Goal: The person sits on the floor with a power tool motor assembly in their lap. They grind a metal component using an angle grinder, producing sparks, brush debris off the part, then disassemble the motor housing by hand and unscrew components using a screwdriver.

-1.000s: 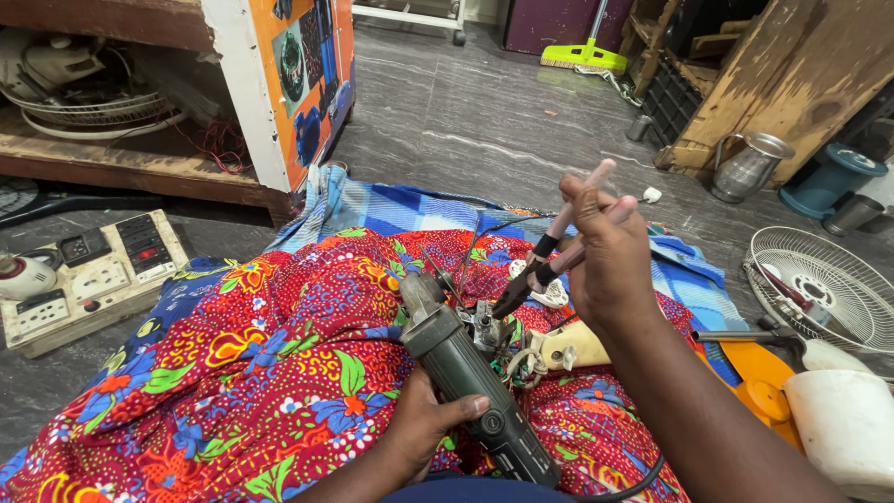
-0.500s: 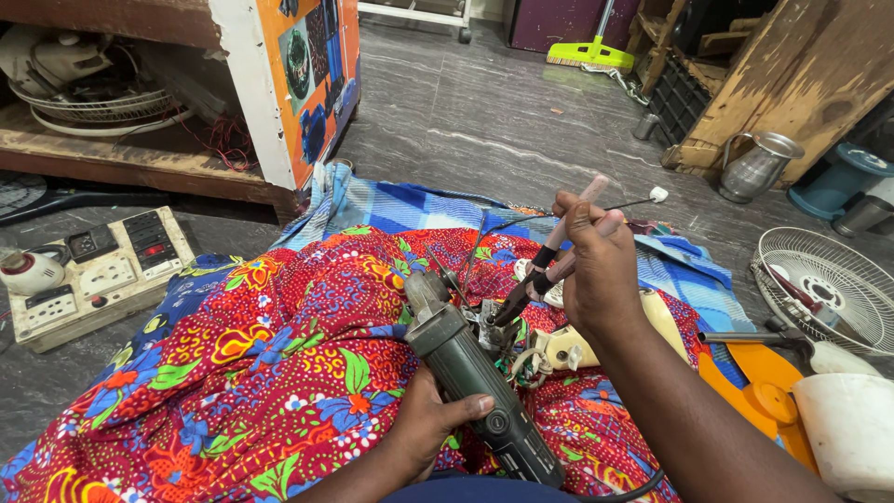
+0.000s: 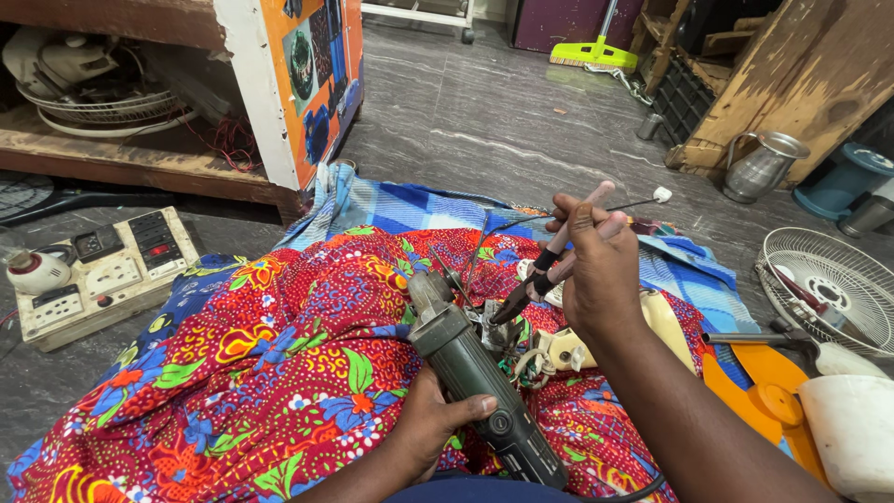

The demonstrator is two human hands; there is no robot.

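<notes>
Firstly, at the far left a beige switch board (image 3: 98, 275) lies on the grey floor (image 3: 484, 130), beside a wooden shelf (image 3: 121, 158) that holds fan guards. Next comes a red flowered cloth (image 3: 270, 354), spread over a blue checked cloth (image 3: 410, 205). On the red cloth, the left hand (image 3: 433, 424) has its fingers closed around the body of a dark green power tool (image 3: 470, 377), which points up and to the left. Just right of it, the right hand (image 3: 601, 270) is raised and grips the pink handles of pliers (image 3: 549, 265), whose tip reaches down to the metal parts at the tool's head. Further right lie an orange plastic piece (image 3: 754, 396), a white fan guard (image 3: 824, 284) and a steel jug (image 3: 764, 166).
</notes>
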